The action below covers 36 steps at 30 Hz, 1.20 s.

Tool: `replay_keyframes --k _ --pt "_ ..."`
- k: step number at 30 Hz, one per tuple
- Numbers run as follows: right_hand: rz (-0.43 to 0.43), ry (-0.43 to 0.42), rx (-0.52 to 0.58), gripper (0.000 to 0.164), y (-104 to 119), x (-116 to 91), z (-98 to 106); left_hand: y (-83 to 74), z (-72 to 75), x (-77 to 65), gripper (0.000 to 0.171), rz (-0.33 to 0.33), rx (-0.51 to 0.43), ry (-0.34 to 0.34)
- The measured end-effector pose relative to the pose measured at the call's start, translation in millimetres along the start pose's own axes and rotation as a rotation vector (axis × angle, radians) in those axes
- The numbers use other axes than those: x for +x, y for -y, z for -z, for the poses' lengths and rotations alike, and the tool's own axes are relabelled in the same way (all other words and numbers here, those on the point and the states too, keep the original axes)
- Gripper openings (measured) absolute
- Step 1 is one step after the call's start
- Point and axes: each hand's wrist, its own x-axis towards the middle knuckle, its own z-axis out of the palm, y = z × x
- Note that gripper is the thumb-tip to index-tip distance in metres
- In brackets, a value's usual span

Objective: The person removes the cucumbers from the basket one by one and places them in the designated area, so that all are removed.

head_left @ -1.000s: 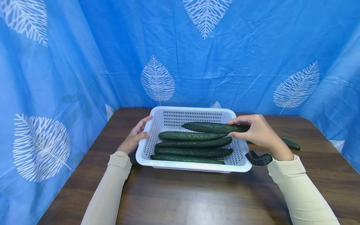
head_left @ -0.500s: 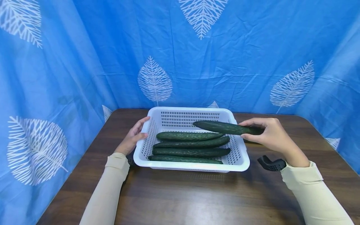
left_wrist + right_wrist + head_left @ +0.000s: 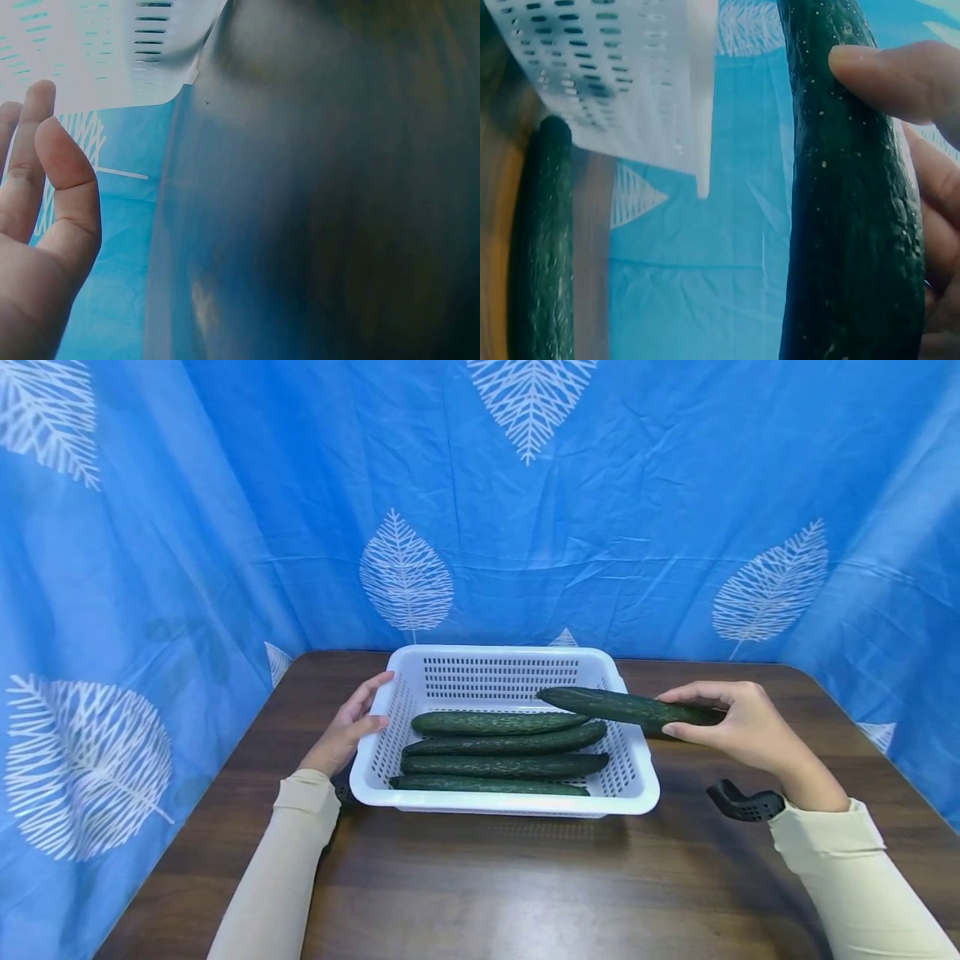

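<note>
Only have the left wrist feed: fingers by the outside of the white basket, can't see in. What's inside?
Observer: Four cucumbers lie lengthwise, roughly side by side, in the basket.

Operator: Copy. No right hand in my picture. Busy or free?

Observer: Busy. The right hand holds another cucumber near one end; in the head view its other end reaches across the basket's right rim.
</note>
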Motion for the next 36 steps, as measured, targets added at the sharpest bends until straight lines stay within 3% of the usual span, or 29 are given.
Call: replay_keyframes --k 16,24,36 --pt "-0.117 0.055 -0.002 0.035 -25.7 -22.2 20.0 0.7 -0.1 0.5 0.08 -0.01 -0.008 0.016" --pt "-0.121 0.056 -0.027 0.036 -35.8 -28.5 30.3 0.3 -0.1 -0.4 0.08 -0.012 -0.011 0.014" --pt "-0.143 0.047 0.034 0.034 -48.1 -43.7 41.3 2.0 0.6 0.5 0.081 -0.012 -0.011 0.013"
